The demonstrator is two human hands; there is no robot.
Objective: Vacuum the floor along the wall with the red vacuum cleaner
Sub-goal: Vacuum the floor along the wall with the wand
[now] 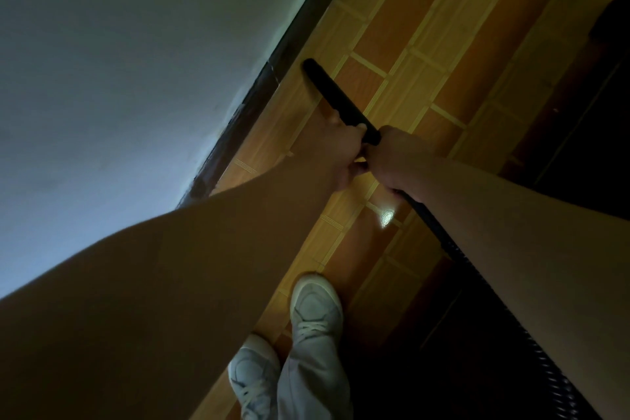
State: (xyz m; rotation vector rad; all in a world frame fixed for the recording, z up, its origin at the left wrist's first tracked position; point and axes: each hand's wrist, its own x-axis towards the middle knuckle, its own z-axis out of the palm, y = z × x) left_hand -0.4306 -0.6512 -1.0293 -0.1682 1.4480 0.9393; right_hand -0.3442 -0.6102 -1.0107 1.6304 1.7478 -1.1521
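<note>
A black vacuum wand (332, 92) slants down toward the floor, its tip close to the dark baseboard (272, 68) at the foot of the white wall (136, 61). My left hand (342, 147) grips the wand in front. Just behind it, my right hand (395, 160) holds the wand where the ribbed black hose (477, 286) joins. The hose runs back under my right forearm toward the lower right. The red vacuum body is out of view.
The floor (426, 54) is orange and yellow tile with a bright light spot (387, 216). My two white sneakers (317, 307) stand near the wall. Dark furniture or shadow (586, 147) fills the right side.
</note>
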